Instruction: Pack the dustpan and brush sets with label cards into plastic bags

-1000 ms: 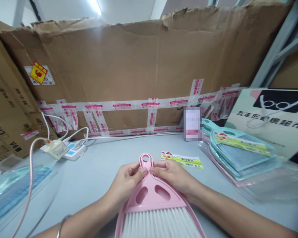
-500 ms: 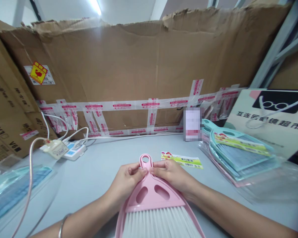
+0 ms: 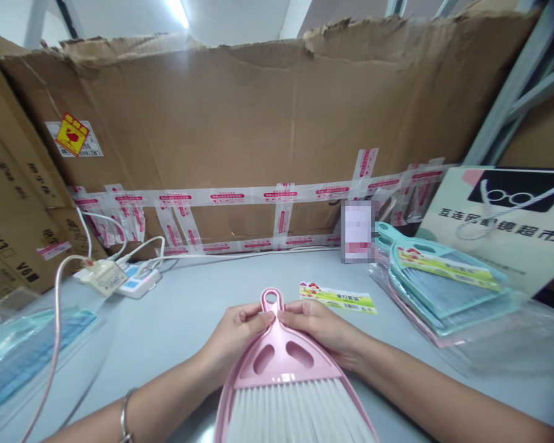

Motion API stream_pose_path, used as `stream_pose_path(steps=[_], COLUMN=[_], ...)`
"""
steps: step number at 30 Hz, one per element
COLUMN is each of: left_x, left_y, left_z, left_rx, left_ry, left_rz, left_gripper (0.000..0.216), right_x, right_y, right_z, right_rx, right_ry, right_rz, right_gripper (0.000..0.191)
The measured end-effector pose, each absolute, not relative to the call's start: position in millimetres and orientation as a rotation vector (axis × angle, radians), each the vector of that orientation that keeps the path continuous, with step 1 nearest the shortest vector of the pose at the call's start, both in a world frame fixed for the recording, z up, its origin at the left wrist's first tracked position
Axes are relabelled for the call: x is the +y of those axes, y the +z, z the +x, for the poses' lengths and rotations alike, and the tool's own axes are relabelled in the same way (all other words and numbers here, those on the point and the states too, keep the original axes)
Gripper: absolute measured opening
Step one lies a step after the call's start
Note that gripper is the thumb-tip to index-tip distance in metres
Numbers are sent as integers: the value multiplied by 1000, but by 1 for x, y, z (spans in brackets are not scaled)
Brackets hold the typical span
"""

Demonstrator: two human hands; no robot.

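A pink hand brush [image 3: 281, 362] with white bristles lies nested in a matching pink dustpan [image 3: 223, 409], handles lined up and pointing away from me. Their near end runs out of the bottom of the view. My left hand [image 3: 240, 329] is closed around the left side of the handle neck, thumb on top. From the right, my right hand [image 3: 321, 324] pinches the same neck, its thumb close to the other thumb. Fingers under the set are hidden. Just beyond my right hand, a printed paper label [image 3: 339, 298] rests on the table.
Turquoise brush-and-dustpan sets [image 3: 447, 277] in clear plastic are stacked at right, before a paper bag [image 3: 503, 227]. Another bagged set [image 3: 32, 351] lies at left, near a power strip [image 3: 141, 281] with white cables. A large cardboard box [image 3: 258, 123] walls off the table's [image 3: 189, 289] back.
The brush and dustpan have tilted slightly, with more of the bristles showing and a bright glint on the brush's edge. Both hands keep their hold.
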State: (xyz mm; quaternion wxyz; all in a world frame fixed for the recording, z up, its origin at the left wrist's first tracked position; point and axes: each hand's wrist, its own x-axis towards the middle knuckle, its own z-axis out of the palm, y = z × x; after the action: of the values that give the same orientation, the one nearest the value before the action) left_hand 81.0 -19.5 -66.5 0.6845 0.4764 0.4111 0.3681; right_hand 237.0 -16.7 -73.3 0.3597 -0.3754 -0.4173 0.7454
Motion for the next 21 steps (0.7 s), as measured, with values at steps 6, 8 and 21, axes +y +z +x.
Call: stream_pose_path(steps=[6, 8, 21], left_x=[-21, -21, -13], left_y=[-66, -66, -65], left_z=[81, 81, 74], left_rx=[895, 893, 807], left_ry=[825, 826, 841], left_rz=[1056, 1048, 1089], left_gripper=[38, 38, 30], right_x=[-16, -15, -4], right_y=[-71, -71, -61], right_z=[236, 237, 258], right_rx=[-1080, -1083, -1474], right_ry=[1854, 1844, 1588], right_rz=[-1037, -1050, -1079], right_gripper=[40, 40, 41])
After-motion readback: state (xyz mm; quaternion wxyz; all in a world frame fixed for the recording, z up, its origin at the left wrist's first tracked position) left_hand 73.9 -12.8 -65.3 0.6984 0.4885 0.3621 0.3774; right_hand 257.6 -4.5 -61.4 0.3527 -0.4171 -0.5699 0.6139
